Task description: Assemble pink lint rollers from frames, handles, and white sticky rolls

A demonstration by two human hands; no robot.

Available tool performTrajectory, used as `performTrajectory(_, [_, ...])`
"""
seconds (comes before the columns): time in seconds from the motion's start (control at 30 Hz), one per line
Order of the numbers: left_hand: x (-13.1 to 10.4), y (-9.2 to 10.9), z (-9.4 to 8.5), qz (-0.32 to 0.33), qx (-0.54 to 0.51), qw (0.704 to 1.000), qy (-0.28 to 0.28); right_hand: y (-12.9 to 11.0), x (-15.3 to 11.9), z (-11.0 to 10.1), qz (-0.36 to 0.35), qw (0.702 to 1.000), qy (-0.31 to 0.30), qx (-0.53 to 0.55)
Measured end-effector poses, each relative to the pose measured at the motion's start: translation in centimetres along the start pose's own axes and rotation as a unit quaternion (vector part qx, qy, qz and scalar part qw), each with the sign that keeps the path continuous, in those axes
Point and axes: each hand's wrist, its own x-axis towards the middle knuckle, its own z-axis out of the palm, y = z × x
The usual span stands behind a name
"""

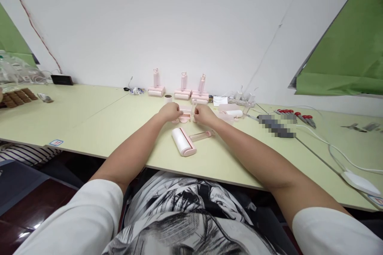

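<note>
1. Head view: over a pale surface (89, 115), the left hand (170, 112) and right hand (205, 114) are curled closed, apparently gripping pink parts (185, 116) between them.
2. Just nearer the camera lies a white-and-pink roller (182, 142) with a clear handle; three similar rollers (182, 95) stand beyond.
3. Two-handed handling of the parts seems the step in hand; the next move likely calls for a steady hold.
4. Both hands hide their exact contact points; a dark object (277, 126) at right is pixelated.
</note>
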Motion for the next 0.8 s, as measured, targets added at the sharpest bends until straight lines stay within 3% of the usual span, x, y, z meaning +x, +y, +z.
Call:
performTrajectory(0.27, [0.9,-1.9,-1.5,-0.058,-0.105,0.976,0.181,-0.3,-0.1,0.0,0.009,1.000,0.001,0.029])
performTrajectory(0.43, [0.8,-1.6,-1.6,-0.060,-0.157,0.960,0.223,0.3,0.3,-0.5,0.009,0.998,0.052,0.046])
performTrajectory(0.5, [0.5,-1.2,-1.6,-0.042,-0.174,0.962,0.205,0.2,-0.1,-1.0,0.003,0.997,0.066,0.042])
performTrajectory(0.6, [-0.1,-0.6,-1.3,0.028,-0.185,0.978,0.095,-0.6,-2.1,-2.1,-0.036,0.998,0.042,0.038])
performTrajectory(0.7, [-0.7,0.1,-0.9,0.098,-0.194,0.976,-0.010,-1.4,-5.5,-2.9,-0.143,0.985,-0.072,0.066])
performTrajectory(0.8, [-1.2,0.6,-0.7,0.116,-0.208,0.970,-0.037,-1.5,-8.3,-2.8,-0.227,0.959,-0.165,0.049])
